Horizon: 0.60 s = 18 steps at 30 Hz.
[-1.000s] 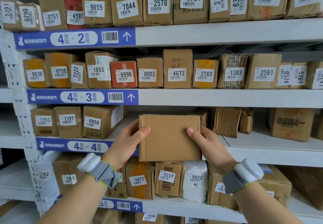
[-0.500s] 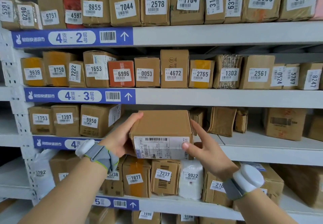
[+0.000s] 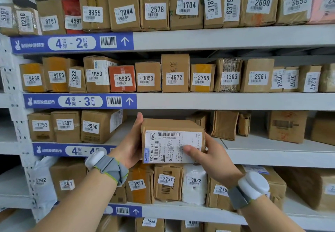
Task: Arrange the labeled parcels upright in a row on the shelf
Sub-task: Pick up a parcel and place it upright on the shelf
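I hold a brown cardboard parcel [image 3: 170,125] in front of the 4-4 shelf [image 3: 272,152], its white shipping label facing me. My left hand [image 3: 130,144] grips its left side, fingers up along the edge. My right hand [image 3: 204,156] grips its lower right corner, thumb on the label. On the same shelf to the left, parcels 1753 [image 3: 40,126], 1397 [image 3: 66,125] and 9950 [image 3: 94,126] stand in a row with numbered tags facing out. A gap lies between 9950 and the held parcel.
Unlabeled brown parcels [image 3: 224,125] sit further back on the 4-4 shelf, with a larger box [image 3: 286,126] to the right. Shelves above and below are packed with tagged parcels, such as 4672 [image 3: 175,74] and 7237 [image 3: 167,182].
The parcel has been tipped so its plain face went up and the shipping label now faces me. My hands shifted round it and it sits slightly higher and closer to the shelf.
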Tool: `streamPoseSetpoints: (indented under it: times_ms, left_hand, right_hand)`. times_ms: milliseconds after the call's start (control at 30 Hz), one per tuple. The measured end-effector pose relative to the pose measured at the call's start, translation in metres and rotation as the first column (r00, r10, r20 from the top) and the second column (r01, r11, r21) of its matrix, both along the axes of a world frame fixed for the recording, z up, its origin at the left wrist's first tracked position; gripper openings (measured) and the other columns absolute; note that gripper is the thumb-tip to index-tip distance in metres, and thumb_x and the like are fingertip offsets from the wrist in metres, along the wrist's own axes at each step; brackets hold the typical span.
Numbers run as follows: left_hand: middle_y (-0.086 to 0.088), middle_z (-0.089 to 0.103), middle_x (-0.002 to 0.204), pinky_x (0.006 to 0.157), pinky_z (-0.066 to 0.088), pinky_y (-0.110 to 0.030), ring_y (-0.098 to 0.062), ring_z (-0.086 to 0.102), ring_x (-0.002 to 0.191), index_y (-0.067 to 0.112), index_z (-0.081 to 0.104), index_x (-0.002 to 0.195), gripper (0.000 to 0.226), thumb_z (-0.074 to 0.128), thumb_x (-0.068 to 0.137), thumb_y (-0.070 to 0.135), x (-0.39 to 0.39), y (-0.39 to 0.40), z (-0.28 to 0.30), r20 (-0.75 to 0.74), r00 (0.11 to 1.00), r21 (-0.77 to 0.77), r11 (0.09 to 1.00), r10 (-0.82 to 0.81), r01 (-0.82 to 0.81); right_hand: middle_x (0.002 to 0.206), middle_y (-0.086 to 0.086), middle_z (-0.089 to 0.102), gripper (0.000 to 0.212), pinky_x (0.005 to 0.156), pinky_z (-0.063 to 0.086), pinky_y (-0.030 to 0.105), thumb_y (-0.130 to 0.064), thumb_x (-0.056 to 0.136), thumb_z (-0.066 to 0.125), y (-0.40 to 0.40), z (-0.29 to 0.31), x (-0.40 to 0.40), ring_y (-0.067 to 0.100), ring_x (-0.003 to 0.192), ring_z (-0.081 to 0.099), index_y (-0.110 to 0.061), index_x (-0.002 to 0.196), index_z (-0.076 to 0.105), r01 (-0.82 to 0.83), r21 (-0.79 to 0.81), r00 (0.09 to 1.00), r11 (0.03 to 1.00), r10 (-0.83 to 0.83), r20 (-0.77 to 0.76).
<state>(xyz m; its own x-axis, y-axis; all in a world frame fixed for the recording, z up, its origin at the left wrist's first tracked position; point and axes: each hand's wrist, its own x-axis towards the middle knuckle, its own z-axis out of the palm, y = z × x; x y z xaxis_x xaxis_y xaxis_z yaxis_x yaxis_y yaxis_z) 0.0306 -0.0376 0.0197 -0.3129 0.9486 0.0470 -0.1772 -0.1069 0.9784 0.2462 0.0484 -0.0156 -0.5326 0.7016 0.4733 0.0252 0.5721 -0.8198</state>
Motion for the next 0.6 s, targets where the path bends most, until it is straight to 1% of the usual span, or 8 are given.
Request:
streamPoseSetpoints:
  times_ms: [67,167,233,300,400,467,533,600]
  left_hand:
    - [-0.010,0.070,0.121,0.100,0.046,-0.051,-0.030,0.065,0.114,0.029,0.071,0.114,0.069,0.036,0.080,0.079,0.001,-0.001,0.000,-0.024,1.000,0.034,0.999,0.013,-0.013]
    - [-0.006,0.067,0.127,0.098,0.049,-0.053,-0.025,0.063,0.117,0.033,0.070,0.116,0.062,0.042,0.079,0.074,0.007,-0.005,-0.001,-0.056,0.998,0.111,0.993,0.040,-0.033]
    - [-0.005,0.069,0.123,0.095,0.052,-0.054,-0.024,0.065,0.115,0.028,0.068,0.118,0.063,0.042,0.079,0.071,0.013,-0.007,0.000,-0.093,0.994,0.144,0.988,0.061,-0.047]
    - [-0.005,0.072,0.118,0.092,0.055,-0.051,-0.022,0.066,0.112,0.024,0.066,0.117,0.061,0.041,0.080,0.067,0.021,-0.011,0.001,-0.119,0.990,0.176,0.983,0.081,-0.059]
    - [-0.003,0.071,0.117,0.085,0.057,-0.042,-0.019,0.067,0.110,0.025,0.063,0.117,0.056,0.043,0.080,0.063,0.031,-0.017,0.002,-0.118,0.989,0.209,0.976,0.093,-0.067]
    - [-0.002,0.069,0.121,0.089,0.056,-0.045,-0.021,0.064,0.113,0.028,0.061,0.120,0.054,0.044,0.080,0.062,0.035,-0.022,0.002,-0.124,0.988,0.226,0.972,0.097,-0.067]
    - [-0.004,0.068,0.122,0.092,0.055,-0.048,-0.023,0.063,0.114,0.027,0.062,0.122,0.055,0.044,0.082,0.060,0.039,-0.027,0.001,-0.159,0.984,0.239,0.970,0.086,-0.046]
    - [-0.003,0.072,0.115,0.090,0.056,-0.046,-0.021,0.066,0.109,0.026,0.068,0.114,0.049,0.045,0.083,0.057,0.044,-0.032,0.002,-0.211,0.974,0.255,0.967,0.078,-0.022]
  right_hand:
    - [0.109,-0.014,0.076,0.043,0.083,0.059,0.025,-0.048,0.080,0.074,0.002,-0.001,0.003,0.002,0.100,0.071,-0.031,0.119,0.063,-0.023,-0.041,0.998,0.999,0.020,-0.065]
    - [0.109,-0.003,0.077,0.044,0.084,0.061,0.032,-0.046,0.078,0.066,0.005,0.000,0.006,0.011,0.101,0.073,-0.023,0.115,0.063,-0.100,-0.175,0.978,0.979,0.065,-0.197]
    - [0.106,-0.002,0.078,0.036,0.085,0.061,0.033,-0.042,0.087,0.059,0.007,0.002,0.006,0.013,0.101,0.073,-0.018,0.115,0.062,-0.123,-0.220,0.964,0.968,0.064,-0.259]
    - [0.105,0.001,0.078,0.029,0.087,0.061,0.033,-0.034,0.099,0.051,0.012,0.003,0.004,0.016,0.102,0.073,-0.014,0.117,0.061,-0.114,-0.244,0.953,0.963,0.037,-0.302]
    - [0.109,0.007,0.075,0.031,0.093,0.058,0.038,-0.030,0.106,0.040,0.016,0.004,0.000,0.020,0.104,0.070,-0.014,0.123,0.061,-0.127,-0.282,0.934,0.951,0.019,-0.356]
    - [0.116,0.012,0.073,0.035,0.097,0.056,0.040,-0.032,0.107,0.036,0.018,0.007,-0.004,0.024,0.109,0.067,-0.016,0.125,0.063,-0.144,-0.327,0.923,0.934,0.007,-0.386]
    - [0.117,0.011,0.073,0.036,0.099,0.055,0.041,-0.035,0.108,0.036,0.019,0.009,-0.007,0.025,0.110,0.067,-0.020,0.120,0.066,-0.135,-0.379,0.915,0.916,-0.032,-0.402]
    - [0.114,0.008,0.074,0.034,0.101,0.053,0.044,-0.037,0.106,0.041,0.023,0.009,-0.010,0.025,0.111,0.068,-0.022,0.116,0.070,-0.095,-0.419,0.918,0.903,-0.083,-0.387]
